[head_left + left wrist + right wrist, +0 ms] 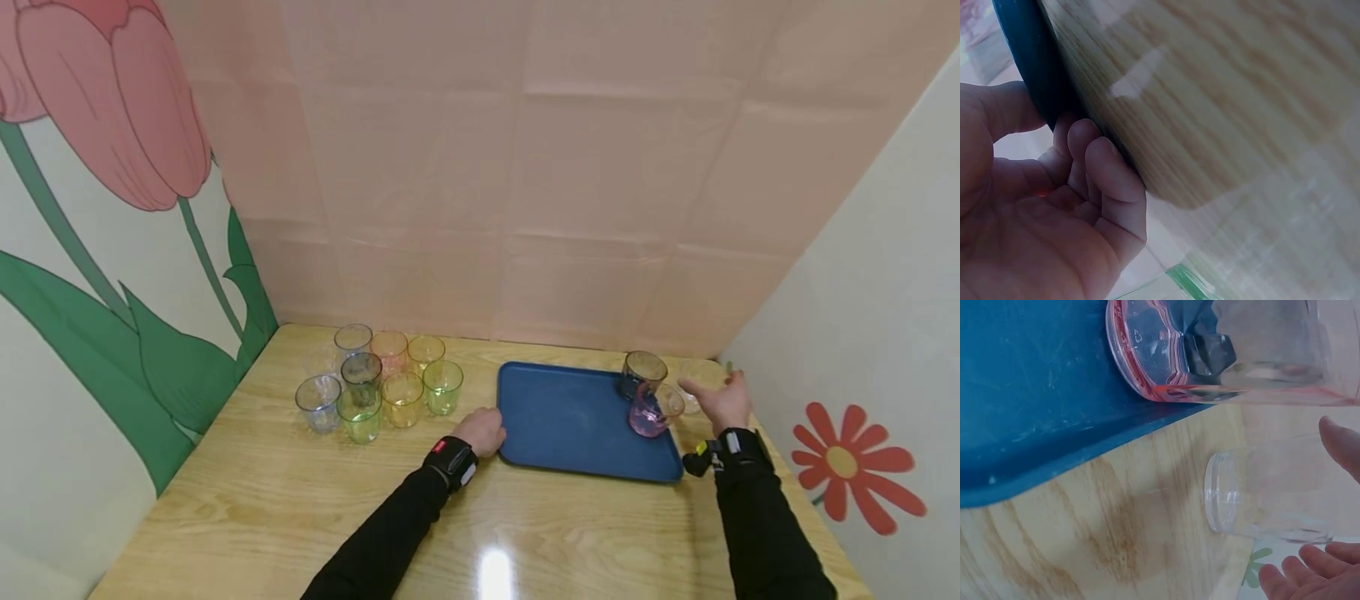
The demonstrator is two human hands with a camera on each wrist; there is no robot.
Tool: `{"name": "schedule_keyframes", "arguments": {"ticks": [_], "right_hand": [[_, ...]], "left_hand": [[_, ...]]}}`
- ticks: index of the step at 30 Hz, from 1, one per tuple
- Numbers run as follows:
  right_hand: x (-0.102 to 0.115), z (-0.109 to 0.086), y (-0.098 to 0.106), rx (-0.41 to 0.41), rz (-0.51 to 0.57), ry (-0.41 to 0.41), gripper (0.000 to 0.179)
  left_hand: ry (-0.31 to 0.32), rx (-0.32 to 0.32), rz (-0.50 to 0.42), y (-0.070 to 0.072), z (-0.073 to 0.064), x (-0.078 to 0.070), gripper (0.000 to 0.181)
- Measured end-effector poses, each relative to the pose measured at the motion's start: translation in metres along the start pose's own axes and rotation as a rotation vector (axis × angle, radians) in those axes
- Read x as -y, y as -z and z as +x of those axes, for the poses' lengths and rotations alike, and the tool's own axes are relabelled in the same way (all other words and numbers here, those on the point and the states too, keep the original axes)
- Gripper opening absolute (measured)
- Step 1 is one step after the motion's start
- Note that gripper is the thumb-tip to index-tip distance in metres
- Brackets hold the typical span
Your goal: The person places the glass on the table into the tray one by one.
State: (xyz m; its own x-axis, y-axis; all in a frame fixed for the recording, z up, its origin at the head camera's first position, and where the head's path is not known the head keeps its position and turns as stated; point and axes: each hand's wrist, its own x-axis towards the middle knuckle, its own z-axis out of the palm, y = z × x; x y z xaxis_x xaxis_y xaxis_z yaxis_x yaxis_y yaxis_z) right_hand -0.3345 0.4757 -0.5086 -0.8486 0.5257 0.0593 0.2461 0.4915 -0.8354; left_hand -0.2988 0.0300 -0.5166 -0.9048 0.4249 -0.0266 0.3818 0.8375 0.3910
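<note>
My left hand (482, 432) grips the left rim of a blue tray (570, 417), thumb over the edge and fingers curled against its underside in the left wrist view. At the tray's right end my right hand (723, 404) is beside a clear glass (1272, 494) that stands upright on the table. Its thumb and spread fingers lie on opposite sides of that glass. On the tray's right end are a pink glass (649, 417) and, behind it, a dark grey glass (637, 379).
Left of the tray stands a cluster of coloured glasses, among them a green glass (442, 390), a yellow glass (403, 402) and a blue glass (321, 407). Walls rise behind and on both sides of the wooden table (600, 533).
</note>
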Motion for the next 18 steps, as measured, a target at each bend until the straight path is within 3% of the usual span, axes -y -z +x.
{"name": "schedule_keyframes", "arguments": {"ticks": [7,18], "right_hand": [[-0.0045,0.0044,0.0001,0.039,0.013,-0.047,0.109],[0.001,0.0014,-0.0053,0.019,0.007,-0.062,0.107]], "left_hand": [[0.005,0.005,-0.014,0.0032,-0.0027,-0.001,0.017],[0.004,-0.007,0.0,0.0012,-0.002,-0.0006,0.018]]}}
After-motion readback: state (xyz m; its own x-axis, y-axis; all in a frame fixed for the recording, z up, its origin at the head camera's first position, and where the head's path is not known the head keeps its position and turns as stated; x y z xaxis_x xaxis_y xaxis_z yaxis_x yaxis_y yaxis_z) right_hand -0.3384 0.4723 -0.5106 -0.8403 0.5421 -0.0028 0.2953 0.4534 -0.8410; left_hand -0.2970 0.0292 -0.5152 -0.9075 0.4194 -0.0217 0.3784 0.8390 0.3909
